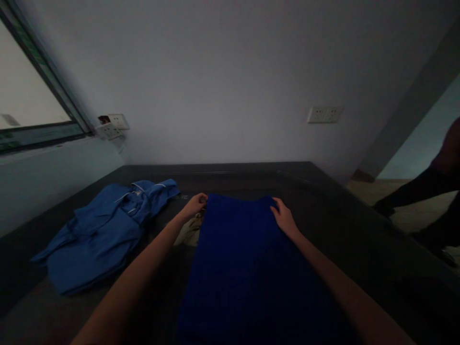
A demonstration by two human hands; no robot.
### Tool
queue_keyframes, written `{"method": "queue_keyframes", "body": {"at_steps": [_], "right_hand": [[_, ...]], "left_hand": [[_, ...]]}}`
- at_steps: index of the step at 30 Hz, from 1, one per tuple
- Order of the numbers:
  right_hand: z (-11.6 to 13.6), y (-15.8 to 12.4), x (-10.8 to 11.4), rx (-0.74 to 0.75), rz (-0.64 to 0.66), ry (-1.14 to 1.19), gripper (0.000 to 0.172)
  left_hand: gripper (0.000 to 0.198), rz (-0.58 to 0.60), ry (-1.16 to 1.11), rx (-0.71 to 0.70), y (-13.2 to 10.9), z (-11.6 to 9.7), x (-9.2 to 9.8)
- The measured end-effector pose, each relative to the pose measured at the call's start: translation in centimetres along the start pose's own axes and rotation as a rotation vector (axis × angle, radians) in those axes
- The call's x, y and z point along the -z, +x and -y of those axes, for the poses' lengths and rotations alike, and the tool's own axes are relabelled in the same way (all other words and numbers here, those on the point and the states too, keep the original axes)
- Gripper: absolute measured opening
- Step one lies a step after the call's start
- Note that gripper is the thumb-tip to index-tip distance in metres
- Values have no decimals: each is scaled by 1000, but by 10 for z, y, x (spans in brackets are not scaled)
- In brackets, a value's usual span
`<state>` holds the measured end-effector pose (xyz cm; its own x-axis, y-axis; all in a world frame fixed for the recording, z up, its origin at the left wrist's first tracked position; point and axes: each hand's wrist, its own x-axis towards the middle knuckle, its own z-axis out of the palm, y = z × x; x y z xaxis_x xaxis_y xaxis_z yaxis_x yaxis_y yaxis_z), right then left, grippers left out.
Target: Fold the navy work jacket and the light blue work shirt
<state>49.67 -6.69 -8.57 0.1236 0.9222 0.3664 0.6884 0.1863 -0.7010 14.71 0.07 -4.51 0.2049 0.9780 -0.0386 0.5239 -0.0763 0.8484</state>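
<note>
A dark blue cloth point(239, 258) stretches from the middle of the dark table toward me, its far edge running between my two hands. At its far left corner my left hand point(195, 205) is closed, fingers pinching the edge. My right hand point(283, 216) grips the far right corner, with the thumb and fingers curled on the fabric. Beside my left forearm, a beige or khaki cloth point(192, 232) lies partly under the blue one. The lower part of the blue cloth is in deep shadow.
A crumpled blue jacket-like garment point(108, 230) with white piping lies on the table point(323, 215) to the left. The table meets a pale wall with sockets point(325, 114). A window point(36, 86) is at the left. Beyond the right table edge, a person's dark-clothed legs point(424, 187) show.
</note>
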Motion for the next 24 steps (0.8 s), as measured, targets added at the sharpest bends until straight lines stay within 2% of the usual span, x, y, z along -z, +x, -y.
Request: {"method": "queue_keyframes", "body": {"at_steps": [3, 7, 9, 12, 16, 19, 24], "right_hand": [[0, 0, 0, -6, -2, 1, 38], [1, 0, 0, -19, -4, 8, 36], [1, 0, 0, -26, -5, 14, 36], [2, -1, 0, -36, -12, 25, 36], [3, 0, 1, -60, -33, 42, 32], [5, 3, 4, -81, -45, 48, 29], [11, 8, 10, -90, -35, 19, 24]], "left_hand": [[13, -59, 55, 2, 5, 2, -4], [10, -132, 117, -18, 5, -1, 0], [16, -158, 147, -27, 5, -3, 1], [24, -166, 183, -49, 3, -7, -3], [18, -211, 195, -116, -1, -15, -12], [19, -240, 183, -155, -5, -22, -10], [19, -207, 167, -77, -10, -24, -2]]}}
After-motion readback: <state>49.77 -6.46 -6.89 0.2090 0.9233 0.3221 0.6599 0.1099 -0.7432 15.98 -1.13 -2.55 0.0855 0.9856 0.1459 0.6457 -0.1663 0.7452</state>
